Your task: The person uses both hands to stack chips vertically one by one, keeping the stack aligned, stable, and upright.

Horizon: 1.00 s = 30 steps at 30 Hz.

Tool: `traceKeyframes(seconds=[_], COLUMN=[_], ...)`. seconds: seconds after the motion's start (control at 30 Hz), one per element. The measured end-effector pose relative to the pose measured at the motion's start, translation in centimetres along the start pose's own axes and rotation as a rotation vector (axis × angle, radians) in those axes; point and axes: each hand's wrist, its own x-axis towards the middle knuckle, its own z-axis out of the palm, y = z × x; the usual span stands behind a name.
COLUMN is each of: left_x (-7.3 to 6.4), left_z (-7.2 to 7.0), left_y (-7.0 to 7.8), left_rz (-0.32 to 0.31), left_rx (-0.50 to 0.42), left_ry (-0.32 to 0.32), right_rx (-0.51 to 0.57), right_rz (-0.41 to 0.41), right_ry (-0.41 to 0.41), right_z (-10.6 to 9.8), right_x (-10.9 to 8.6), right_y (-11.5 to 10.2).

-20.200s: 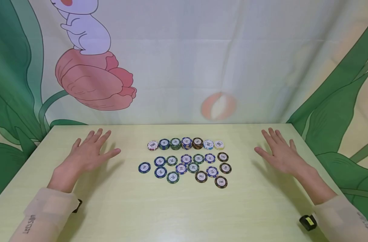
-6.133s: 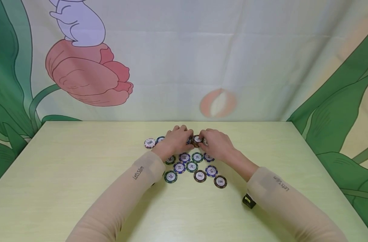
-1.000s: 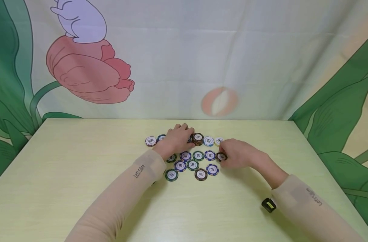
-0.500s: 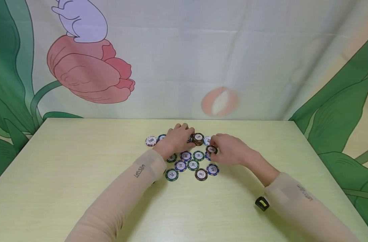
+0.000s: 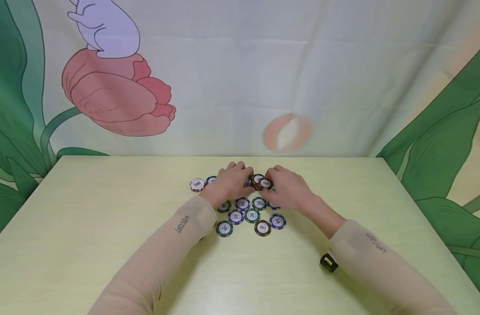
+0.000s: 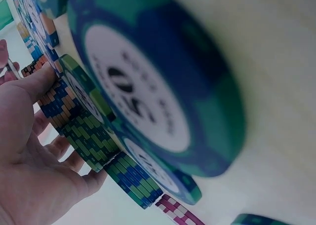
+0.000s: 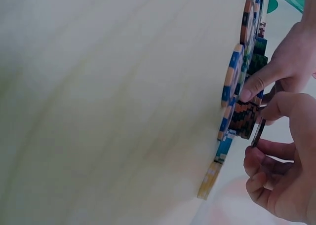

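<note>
My right hand (image 5: 289,188) pinches a dark poker chip (image 5: 266,183) marked 100 by its edges. This chip is tilted over the right side of the brown-and-black chip stack (image 5: 257,178); whether they touch I cannot tell. My left hand (image 5: 230,180) curls around the blue-and-orange chip stack (image 6: 59,104) just left of it, thumb on the near side and fingers behind. Green stacks (image 6: 89,140) stand beside that hand, mostly hidden by it in the head view. Seen from the right wrist, the held chip (image 7: 258,131) sits between thumb and fingertips.
Loose chips lie in front of the stacks: one 100 chip (image 5: 262,228), blue 10 chips (image 5: 277,221) and green 20 chips (image 5: 224,228). A pinkish-white 500 chip (image 5: 197,184) ends the row at left. In the right wrist view, yellow chips (image 7: 210,179) end it at right.
Over the last second my right hand has carried the 100 chip from the right side leftward to the brown-and-black stack. My left hand has stayed put. Earlier, more 100 chips lay loose.
</note>
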Motion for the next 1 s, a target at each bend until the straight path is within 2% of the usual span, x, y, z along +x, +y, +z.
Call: traceKeyframes(seconds=[0.53,1.0], left_x=[0.05,0.13], left_z=[0.1,-0.02], left_y=[-0.04,-0.02], left_rz=[-0.006,-0.007], left_rx=[0.004,0.01], left_ry=[0.0,-0.006], right_rx=[-0.047,0.037], right_rz=[0.045,0.006], right_ry=[0.003,0.009], right_z=[0.81,0.5], right_x=[1.05,0.98], right_y=[-0.31,-0.09])
